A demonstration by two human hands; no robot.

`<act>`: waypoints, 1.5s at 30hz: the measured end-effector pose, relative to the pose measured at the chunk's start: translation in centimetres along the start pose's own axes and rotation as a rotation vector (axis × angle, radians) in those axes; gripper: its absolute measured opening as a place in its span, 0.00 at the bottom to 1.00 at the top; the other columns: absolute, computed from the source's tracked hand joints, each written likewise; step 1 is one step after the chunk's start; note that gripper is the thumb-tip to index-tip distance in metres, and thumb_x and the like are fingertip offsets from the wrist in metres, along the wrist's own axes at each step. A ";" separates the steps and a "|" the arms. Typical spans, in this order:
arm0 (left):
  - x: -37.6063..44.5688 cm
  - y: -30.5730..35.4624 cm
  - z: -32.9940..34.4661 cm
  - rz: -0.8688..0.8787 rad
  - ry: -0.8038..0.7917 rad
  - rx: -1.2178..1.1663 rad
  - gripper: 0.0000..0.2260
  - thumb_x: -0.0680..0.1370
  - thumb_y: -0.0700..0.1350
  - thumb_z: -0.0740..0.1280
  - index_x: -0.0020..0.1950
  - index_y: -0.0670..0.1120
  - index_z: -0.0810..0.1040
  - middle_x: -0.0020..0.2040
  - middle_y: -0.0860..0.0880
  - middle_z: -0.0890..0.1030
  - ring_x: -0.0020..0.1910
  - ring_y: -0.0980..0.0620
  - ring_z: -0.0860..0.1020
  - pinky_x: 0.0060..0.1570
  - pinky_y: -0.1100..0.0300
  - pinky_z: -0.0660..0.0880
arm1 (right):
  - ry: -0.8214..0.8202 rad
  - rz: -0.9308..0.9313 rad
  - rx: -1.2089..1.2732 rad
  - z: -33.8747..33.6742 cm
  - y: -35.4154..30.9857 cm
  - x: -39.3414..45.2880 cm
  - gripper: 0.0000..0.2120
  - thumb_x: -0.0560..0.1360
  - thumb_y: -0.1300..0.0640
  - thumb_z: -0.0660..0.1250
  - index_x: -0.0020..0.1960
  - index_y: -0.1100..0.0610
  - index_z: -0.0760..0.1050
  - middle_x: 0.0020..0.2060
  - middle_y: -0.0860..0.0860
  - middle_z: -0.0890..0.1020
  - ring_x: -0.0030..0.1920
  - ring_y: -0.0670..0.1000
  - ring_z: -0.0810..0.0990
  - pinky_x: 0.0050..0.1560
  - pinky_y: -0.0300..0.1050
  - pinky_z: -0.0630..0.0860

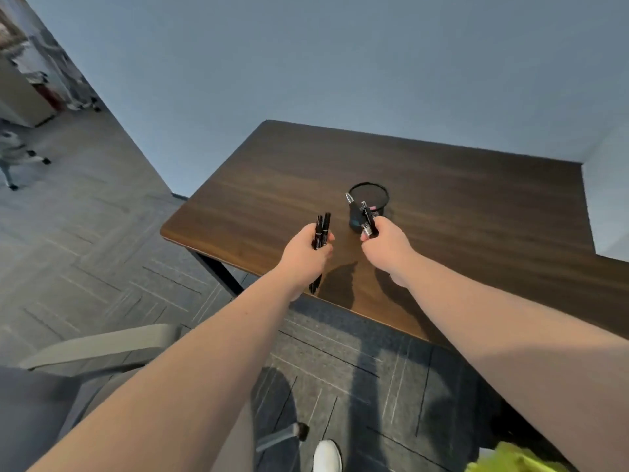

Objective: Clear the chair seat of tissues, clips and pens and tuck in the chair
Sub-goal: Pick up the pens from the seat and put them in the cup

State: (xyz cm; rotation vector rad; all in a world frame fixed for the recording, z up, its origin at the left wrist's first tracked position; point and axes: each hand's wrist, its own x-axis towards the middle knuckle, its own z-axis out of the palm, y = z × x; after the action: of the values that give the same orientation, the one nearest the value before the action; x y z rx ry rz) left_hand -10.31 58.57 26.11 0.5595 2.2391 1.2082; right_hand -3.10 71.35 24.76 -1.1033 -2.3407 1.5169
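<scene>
While you stand at desk point(442, 185), both fists closed on pens: left hand point(308, 255) grips black pair point(322, 229) upright, left of cup point(368, 206); right hand point(386, 245) nearer, pens point(366, 216) tilted at cup's near wall.

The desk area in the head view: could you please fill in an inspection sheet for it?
Surface: dark wood desk, bare apart from one holder.
Job's things: black mesh pen holder upright on the desk; black pens in the left hand; a second set of pens in the right hand, just in front of the holder. No tissues or clips seen.
Clutter: something yellow-green at the bottom edge, unclear what.
Grippers: left hand closed on its pens; right hand closed on its pens; both over the desk's near edge.
Cables: nothing seen.
Surroundings: grey chair armrest at lower left, chair not tucked in; grey carpet; blue-grey wall; white shoe.
</scene>
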 end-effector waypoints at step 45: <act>22.8 4.0 4.9 0.070 -0.177 -0.041 0.07 0.79 0.41 0.62 0.55 0.49 0.73 0.49 0.50 0.79 0.47 0.52 0.76 0.40 0.62 0.71 | 0.301 -0.025 0.136 0.2 0.6 18.4 0.10 0.75 0.67 0.61 0.50 0.54 0.67 0.34 0.47 0.71 0.34 0.45 0.70 0.42 0.44 0.72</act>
State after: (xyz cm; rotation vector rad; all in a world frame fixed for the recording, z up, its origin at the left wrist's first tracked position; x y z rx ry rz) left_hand -24.53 76.95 21.47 0.7055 2.0583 1.1873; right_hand -16.22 83.15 19.38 -1.1706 -2.0147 1.3688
